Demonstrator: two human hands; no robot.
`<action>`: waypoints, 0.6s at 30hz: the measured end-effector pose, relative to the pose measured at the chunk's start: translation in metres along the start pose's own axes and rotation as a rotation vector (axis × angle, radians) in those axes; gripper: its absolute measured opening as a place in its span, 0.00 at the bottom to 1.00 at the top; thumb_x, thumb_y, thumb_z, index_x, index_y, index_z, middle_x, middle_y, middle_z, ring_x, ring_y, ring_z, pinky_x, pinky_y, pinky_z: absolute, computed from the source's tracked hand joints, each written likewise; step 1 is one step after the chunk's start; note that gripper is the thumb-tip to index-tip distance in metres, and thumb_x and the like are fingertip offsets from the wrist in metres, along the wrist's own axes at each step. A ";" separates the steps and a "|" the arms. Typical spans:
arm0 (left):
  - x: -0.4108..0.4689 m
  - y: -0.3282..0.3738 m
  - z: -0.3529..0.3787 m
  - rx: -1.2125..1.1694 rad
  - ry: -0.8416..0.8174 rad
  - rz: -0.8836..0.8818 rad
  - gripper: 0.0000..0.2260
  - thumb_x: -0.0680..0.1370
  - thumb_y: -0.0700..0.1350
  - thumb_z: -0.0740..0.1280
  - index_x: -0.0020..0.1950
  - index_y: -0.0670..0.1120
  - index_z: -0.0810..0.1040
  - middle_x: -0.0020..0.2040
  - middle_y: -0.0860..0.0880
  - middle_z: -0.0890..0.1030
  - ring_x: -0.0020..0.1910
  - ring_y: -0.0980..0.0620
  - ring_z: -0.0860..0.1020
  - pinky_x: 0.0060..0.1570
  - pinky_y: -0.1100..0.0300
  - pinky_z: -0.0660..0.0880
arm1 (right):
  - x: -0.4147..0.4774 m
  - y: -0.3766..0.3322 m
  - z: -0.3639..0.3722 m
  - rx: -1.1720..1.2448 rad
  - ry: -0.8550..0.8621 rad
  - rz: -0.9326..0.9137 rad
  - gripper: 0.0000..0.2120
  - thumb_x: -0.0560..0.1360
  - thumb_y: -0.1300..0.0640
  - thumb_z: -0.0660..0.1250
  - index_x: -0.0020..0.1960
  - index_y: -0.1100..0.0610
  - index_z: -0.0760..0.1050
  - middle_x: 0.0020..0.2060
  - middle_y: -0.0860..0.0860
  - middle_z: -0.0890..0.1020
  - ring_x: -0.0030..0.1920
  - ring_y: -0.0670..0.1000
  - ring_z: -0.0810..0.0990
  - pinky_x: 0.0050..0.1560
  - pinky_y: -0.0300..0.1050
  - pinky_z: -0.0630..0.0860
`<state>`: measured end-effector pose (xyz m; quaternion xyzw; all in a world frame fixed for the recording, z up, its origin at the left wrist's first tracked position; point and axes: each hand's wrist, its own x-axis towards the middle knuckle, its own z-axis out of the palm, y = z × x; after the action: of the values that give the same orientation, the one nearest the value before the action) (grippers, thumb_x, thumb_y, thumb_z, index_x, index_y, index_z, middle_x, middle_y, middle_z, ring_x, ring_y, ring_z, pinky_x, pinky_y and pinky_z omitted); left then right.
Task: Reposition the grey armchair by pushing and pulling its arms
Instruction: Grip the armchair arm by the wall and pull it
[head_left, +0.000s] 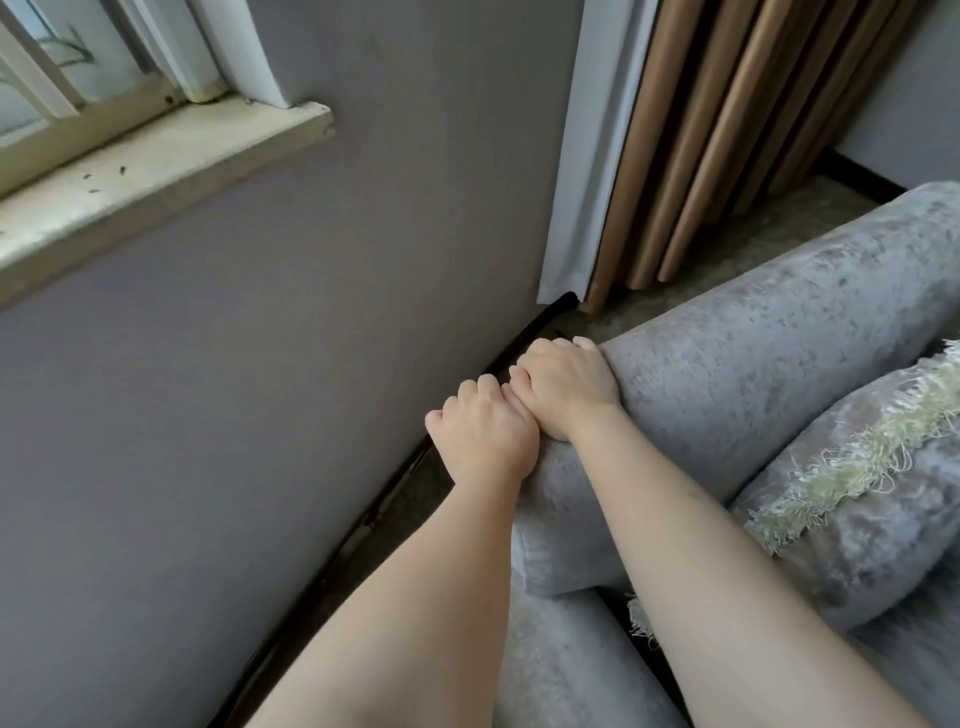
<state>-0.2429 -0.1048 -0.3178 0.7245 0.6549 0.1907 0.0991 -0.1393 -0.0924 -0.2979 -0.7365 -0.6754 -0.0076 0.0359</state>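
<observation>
Left hand (483, 436) and right hand (563, 387) curl over the armchair arm (753, 332), wall (260, 364) just beside.

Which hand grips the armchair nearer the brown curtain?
The right hand, farther along the grey armchair toward the curtain; the left hand touches it, closer to the camera.

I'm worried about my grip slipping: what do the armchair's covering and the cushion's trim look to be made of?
The armchair looks upholstered in grey crushed velvet or chenille, judging by its soft pile and mottled, patchy sheen. The cushion seems to be the same fabric. Its fringe is cream, matte, loose frayed threads, probably yarn or cotton.
</observation>
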 end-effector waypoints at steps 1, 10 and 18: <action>0.000 0.000 0.000 -0.014 -0.006 0.002 0.12 0.79 0.49 0.50 0.41 0.46 0.67 0.42 0.49 0.75 0.42 0.45 0.74 0.42 0.53 0.61 | 0.000 0.000 0.000 -0.009 -0.012 0.005 0.20 0.78 0.48 0.51 0.44 0.54 0.79 0.46 0.52 0.80 0.50 0.54 0.75 0.56 0.51 0.64; -0.003 0.001 -0.003 0.005 -0.093 -0.006 0.15 0.79 0.50 0.48 0.40 0.47 0.68 0.44 0.47 0.77 0.43 0.45 0.74 0.45 0.52 0.62 | -0.005 -0.002 -0.002 -0.052 -0.046 0.049 0.19 0.79 0.49 0.50 0.45 0.53 0.79 0.46 0.50 0.82 0.51 0.53 0.74 0.51 0.48 0.63; -0.009 0.001 -0.010 -0.031 -0.099 -0.018 0.16 0.78 0.50 0.47 0.39 0.45 0.70 0.44 0.47 0.78 0.44 0.44 0.73 0.48 0.51 0.61 | -0.022 -0.010 -0.012 -0.035 -0.138 0.062 0.19 0.81 0.49 0.46 0.60 0.49 0.74 0.59 0.50 0.77 0.62 0.54 0.71 0.59 0.50 0.62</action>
<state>-0.2464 -0.1148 -0.3100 0.7254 0.6528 0.1639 0.1445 -0.1512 -0.1140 -0.2868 -0.7565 -0.6528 0.0326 -0.0233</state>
